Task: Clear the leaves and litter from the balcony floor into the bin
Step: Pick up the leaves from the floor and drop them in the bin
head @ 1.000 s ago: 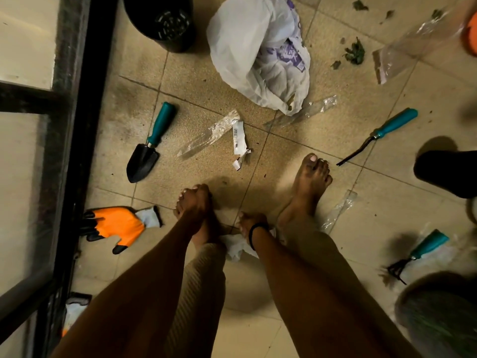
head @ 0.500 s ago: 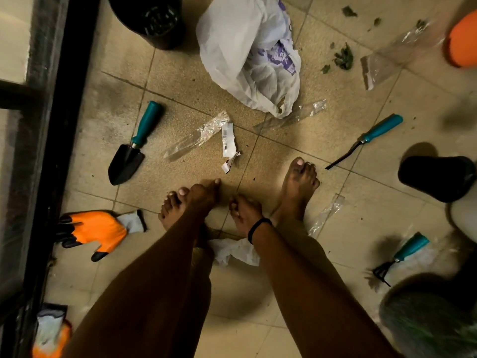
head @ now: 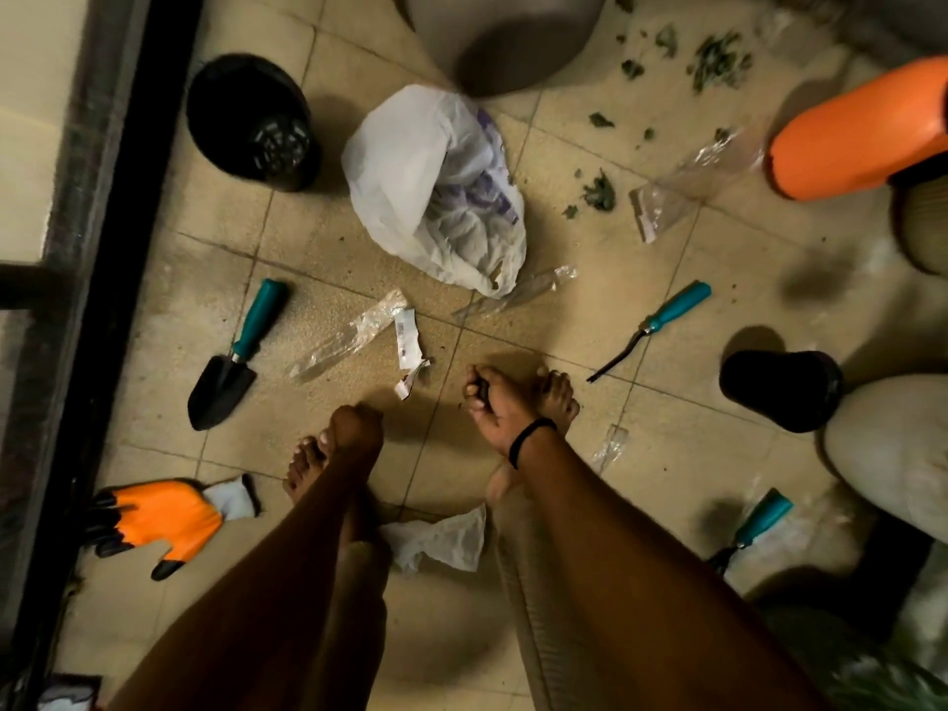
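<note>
the litter is light and limp. the clear wrapper (head: 349, 337) and paper label (head: 405, 335) lie just ahead of your feet, with the dry leaves (head: 597, 192) farther right. pinch film at a crumpled end and scoop leaves loosely, as they will likely crumble. your right hand (head: 495, 405) curls round a small dark piece (head: 479, 391). your left hand (head: 355, 428) is curled, but you cannot tell whether it holds anything. both hands have moved forward from the crumpled white paper (head: 441, 541), which stays on the floor.

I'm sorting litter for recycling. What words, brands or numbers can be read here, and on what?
White plastic bag: purple print, too crumpled and blurred to read.
White paper label: small dark print, too small to read.
No other text shows.
</note>
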### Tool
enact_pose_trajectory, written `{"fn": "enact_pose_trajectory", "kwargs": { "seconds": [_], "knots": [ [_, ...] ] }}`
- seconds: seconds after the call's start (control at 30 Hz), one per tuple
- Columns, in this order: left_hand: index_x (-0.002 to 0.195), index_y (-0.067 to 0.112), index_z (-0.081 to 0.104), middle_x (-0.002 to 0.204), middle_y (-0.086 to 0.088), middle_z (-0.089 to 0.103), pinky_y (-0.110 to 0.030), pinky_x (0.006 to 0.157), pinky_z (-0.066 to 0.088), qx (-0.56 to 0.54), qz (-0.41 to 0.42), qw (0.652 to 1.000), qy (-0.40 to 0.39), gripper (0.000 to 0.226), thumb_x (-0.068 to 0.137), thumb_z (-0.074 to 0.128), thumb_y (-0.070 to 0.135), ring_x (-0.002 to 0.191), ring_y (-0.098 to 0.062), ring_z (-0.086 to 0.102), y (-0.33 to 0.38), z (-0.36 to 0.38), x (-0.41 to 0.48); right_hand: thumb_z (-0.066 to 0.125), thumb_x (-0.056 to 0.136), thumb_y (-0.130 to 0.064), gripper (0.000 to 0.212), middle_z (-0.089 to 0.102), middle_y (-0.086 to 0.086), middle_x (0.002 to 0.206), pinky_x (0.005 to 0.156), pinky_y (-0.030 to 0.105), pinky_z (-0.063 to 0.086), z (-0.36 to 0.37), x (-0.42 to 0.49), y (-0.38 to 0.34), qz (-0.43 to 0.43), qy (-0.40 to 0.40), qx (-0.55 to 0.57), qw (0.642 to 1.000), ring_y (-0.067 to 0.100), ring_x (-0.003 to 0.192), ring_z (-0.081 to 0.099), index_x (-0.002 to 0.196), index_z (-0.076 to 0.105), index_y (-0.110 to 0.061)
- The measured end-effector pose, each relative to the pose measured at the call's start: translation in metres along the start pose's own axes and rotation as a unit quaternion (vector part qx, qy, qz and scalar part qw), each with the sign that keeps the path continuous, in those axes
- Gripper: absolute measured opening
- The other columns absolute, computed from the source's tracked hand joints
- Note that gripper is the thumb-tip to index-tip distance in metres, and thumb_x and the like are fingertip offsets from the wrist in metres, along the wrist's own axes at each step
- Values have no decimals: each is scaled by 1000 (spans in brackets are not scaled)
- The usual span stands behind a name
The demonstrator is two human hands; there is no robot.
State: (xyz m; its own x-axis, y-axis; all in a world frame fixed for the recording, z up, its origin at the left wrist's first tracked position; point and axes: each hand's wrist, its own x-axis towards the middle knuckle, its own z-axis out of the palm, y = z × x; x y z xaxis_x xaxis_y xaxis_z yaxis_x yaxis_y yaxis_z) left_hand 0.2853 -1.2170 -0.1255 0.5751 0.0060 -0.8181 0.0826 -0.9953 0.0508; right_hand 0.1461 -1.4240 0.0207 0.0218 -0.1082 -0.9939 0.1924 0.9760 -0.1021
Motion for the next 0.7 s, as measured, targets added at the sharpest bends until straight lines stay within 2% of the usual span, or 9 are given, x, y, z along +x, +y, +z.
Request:
{"fn": "enact_pose_trajectory", "kwargs": {
  "seconds": [0.07,0.13,0.2,0.3,0.4,0.47,0.53,0.6,0.7],
  "knots": [
    [100,16,74,100,-18,71,-55,94,51,-48,16,999,-7,47,98,41,48,99,-45,64,70,-61,-88,43,102,-10,25,52,-1,66,37,13,27,0,-18,-19,6,-11,28,1000,5,49,44,80,54,-13],
    [107,10,74,108,-16,71,-46,93,51,-96,69,993,-5,36,101,42,25,103,-39,63,95,-91,-133,42,102,-8,26,51,0,66,38,14,29,0,-30,-35,6,-19,54,998,7,52,44,79,53,-12],
    [107,13,73,113,-15,69,-49,95,52,-121,93,988,1,36,94,42,27,106,-39,63,107,-98,-144,42,100,-5,24,52,2,66,40,15,33,-1,-41,-54,1,-20,79,997,9,56,45,80,54,-10],
    [88,23,70,104,-22,69,-58,91,51,-159,107,981,0,34,84,44,44,102,-46,63,143,-101,-155,44,97,1,21,55,6,66,42,17,38,-2,-47,-89,-20,-20,114,993,12,56,48,82,57,-6],
    [83,9,64,80,-15,65,-41,73,50,-119,197,973,-18,28,97,46,25,81,-36,63,206,-97,-187,46,94,2,21,53,6,68,41,17,38,-7,-46,-132,-50,-20,117,992,12,55,45,79,59,-6],
    [82,9,63,72,-10,63,-41,67,53,-94,269,958,-14,30,94,44,29,71,-33,61,246,-87,-199,52,94,-1,20,55,4,64,41,18,37,-9,-38,-157,-75,-8,103,992,11,53,45,79,61,-8],
    [87,7,63,77,-13,66,-41,69,50,-58,315,947,-10,35,90,41,34,75,-33,61,285,-69,-201,57,94,-6,17,56,2,61,42,20,40,-10,-25,-182,-99,0,80,992,10,49,48,79,62,-11],
    [96,5,63,83,-16,68,-37,72,45,-17,360,933,7,29,95,46,29,82,-35,64,321,-44,-193,61,94,-10,16,57,1,64,47,21,42,-13,-12,-206,-123,7,56,991,9,51,51,79,62,-14],
    [118,-1,57,109,-24,64,-35,84,40,58,443,894,33,31,98,47,21,104,-39,60,366,-12,-185,58,94,-9,17,59,4,67,54,27,40,-9,5,-236,-174,33,16,984,13,58,52,78,63,-14]
  ]
}}
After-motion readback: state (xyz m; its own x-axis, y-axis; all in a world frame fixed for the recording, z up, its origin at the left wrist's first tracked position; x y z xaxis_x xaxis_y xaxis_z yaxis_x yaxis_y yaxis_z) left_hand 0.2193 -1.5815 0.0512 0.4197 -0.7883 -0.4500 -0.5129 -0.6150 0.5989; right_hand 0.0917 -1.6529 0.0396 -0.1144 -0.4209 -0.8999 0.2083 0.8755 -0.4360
